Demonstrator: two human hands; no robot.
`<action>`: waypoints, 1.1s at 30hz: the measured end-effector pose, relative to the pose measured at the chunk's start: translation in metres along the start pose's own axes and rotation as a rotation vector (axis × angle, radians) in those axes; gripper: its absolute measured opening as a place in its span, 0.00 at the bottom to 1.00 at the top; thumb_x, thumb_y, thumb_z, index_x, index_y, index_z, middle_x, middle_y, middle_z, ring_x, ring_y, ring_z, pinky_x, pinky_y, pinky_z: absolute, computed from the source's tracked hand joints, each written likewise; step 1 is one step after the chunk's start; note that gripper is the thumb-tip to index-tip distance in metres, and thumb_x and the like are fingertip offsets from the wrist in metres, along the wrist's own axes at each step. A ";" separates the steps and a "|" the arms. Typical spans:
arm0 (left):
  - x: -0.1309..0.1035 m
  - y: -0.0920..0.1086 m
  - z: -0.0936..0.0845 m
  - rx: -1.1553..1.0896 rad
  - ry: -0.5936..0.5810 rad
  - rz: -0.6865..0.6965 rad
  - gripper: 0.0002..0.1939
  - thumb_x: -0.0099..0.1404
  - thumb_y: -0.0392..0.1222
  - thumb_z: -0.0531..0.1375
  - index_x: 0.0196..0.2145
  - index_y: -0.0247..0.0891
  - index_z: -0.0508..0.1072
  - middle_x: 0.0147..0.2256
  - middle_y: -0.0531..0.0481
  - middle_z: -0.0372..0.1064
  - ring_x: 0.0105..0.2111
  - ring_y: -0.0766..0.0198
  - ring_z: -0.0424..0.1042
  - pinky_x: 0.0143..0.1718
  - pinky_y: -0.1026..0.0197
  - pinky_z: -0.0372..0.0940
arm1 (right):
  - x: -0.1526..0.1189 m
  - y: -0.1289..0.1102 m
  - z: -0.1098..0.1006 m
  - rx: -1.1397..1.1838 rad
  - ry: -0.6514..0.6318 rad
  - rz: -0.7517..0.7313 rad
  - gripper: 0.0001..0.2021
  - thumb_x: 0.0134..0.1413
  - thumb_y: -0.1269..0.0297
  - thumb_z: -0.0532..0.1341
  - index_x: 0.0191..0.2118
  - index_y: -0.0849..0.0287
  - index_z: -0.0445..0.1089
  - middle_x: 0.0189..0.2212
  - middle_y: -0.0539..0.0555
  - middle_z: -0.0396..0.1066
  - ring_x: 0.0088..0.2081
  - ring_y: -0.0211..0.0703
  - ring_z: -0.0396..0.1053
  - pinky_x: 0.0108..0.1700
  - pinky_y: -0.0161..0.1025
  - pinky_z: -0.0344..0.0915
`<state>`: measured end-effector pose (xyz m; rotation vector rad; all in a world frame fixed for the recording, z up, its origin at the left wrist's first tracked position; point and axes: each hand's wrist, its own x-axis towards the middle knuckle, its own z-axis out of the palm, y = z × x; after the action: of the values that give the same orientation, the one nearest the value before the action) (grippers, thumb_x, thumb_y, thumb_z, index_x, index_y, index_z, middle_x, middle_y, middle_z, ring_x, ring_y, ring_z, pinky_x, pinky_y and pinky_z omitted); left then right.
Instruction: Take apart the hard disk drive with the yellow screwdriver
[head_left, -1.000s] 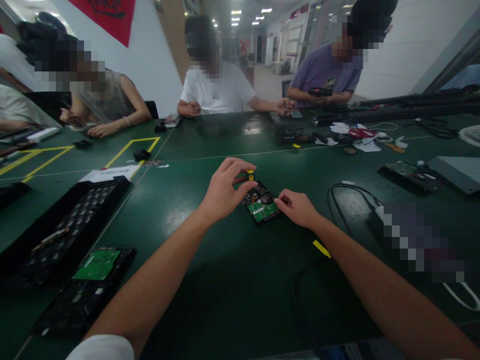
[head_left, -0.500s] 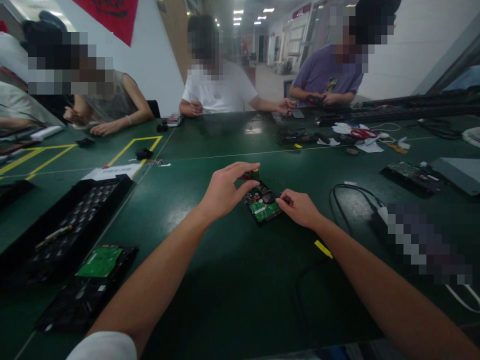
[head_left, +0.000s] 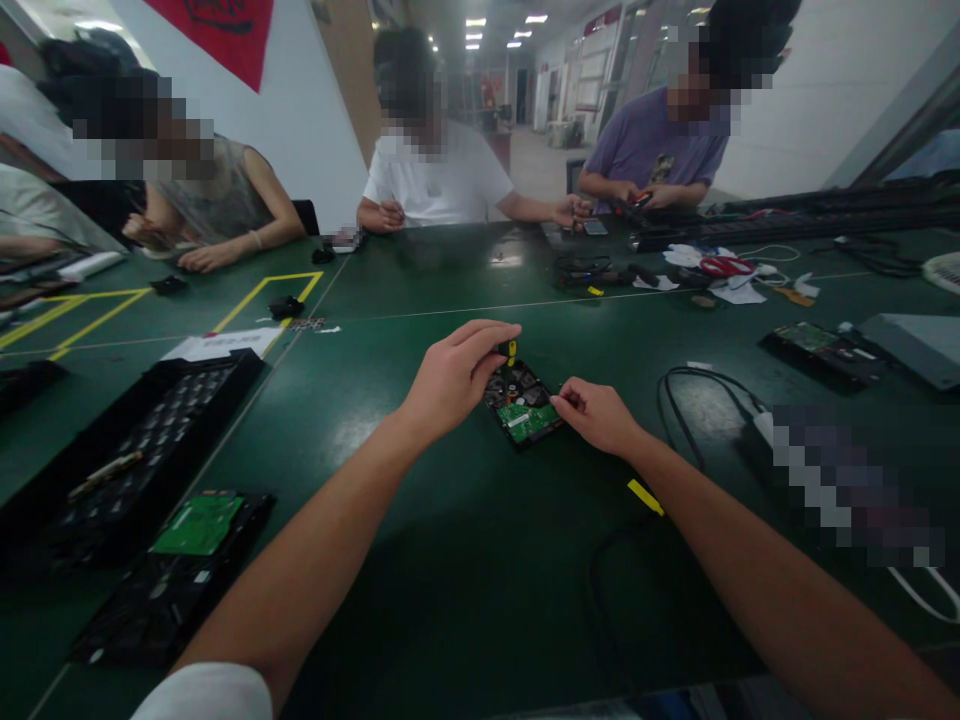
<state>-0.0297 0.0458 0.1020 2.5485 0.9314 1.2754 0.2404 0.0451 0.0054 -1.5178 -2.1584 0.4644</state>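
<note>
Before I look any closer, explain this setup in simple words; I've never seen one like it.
There is no machine here. The bare left hand and right hand belong to the person wearing the camera on their head, which looks forward and down. The left hand holds a small yellow-and-dark piece, mostly hidden, over a black device with a green board; the right fingertips are at that device's edge. Also on the green table lie a similar, second device, a long black tray and a yellow strip.
</note>
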 end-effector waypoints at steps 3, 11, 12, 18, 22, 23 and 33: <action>-0.002 -0.004 0.003 0.001 -0.008 0.005 0.20 0.71 0.32 0.60 0.59 0.41 0.71 0.56 0.45 0.74 0.57 0.57 0.74 0.59 0.50 0.71 | 0.000 -0.001 0.000 -0.002 0.000 -0.004 0.14 0.67 0.52 0.57 0.36 0.56 0.71 0.27 0.52 0.73 0.28 0.41 0.66 0.31 0.38 0.54; -0.005 -0.005 0.008 -0.128 0.024 -0.125 0.19 0.65 0.36 0.68 0.51 0.41 0.67 0.54 0.43 0.75 0.54 0.55 0.77 0.54 0.50 0.75 | 0.000 0.000 0.000 0.001 -0.004 -0.006 0.14 0.68 0.52 0.57 0.37 0.57 0.71 0.28 0.52 0.73 0.28 0.41 0.67 0.31 0.38 0.55; -0.004 -0.005 0.009 -0.143 0.027 -0.133 0.19 0.65 0.36 0.68 0.50 0.41 0.67 0.53 0.43 0.76 0.53 0.55 0.77 0.54 0.50 0.75 | 0.000 -0.001 0.000 0.001 -0.004 -0.006 0.14 0.68 0.52 0.57 0.36 0.57 0.71 0.28 0.52 0.73 0.28 0.41 0.67 0.31 0.38 0.55; -0.005 -0.003 0.010 -0.226 0.013 -0.152 0.22 0.67 0.32 0.65 0.55 0.42 0.63 0.55 0.43 0.72 0.51 0.58 0.79 0.52 0.53 0.76 | 0.000 -0.002 0.000 0.001 0.005 0.001 0.14 0.67 0.53 0.57 0.36 0.57 0.71 0.27 0.52 0.73 0.28 0.42 0.67 0.32 0.38 0.55; -0.004 -0.004 0.008 -0.146 -0.006 -0.109 0.18 0.69 0.34 0.64 0.54 0.40 0.68 0.52 0.43 0.72 0.49 0.59 0.78 0.51 0.54 0.76 | 0.000 -0.001 0.000 0.005 0.004 -0.003 0.14 0.67 0.52 0.57 0.36 0.57 0.71 0.28 0.52 0.73 0.28 0.41 0.67 0.31 0.38 0.55; -0.003 -0.004 0.007 -0.106 -0.009 -0.082 0.17 0.69 0.34 0.63 0.54 0.40 0.69 0.52 0.44 0.71 0.49 0.59 0.77 0.50 0.54 0.76 | -0.001 -0.001 0.000 0.004 0.005 -0.001 0.14 0.67 0.52 0.57 0.36 0.57 0.71 0.27 0.52 0.73 0.28 0.41 0.67 0.31 0.38 0.54; -0.001 -0.004 0.003 0.137 0.027 0.027 0.22 0.70 0.29 0.59 0.58 0.43 0.71 0.51 0.46 0.71 0.50 0.59 0.73 0.53 0.53 0.72 | 0.000 0.000 0.001 -0.008 0.010 -0.012 0.13 0.67 0.53 0.57 0.36 0.56 0.70 0.28 0.52 0.73 0.28 0.41 0.66 0.31 0.38 0.54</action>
<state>-0.0300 0.0488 0.0977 2.6618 1.0272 1.2988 0.2398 0.0452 0.0042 -1.5073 -2.1632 0.4434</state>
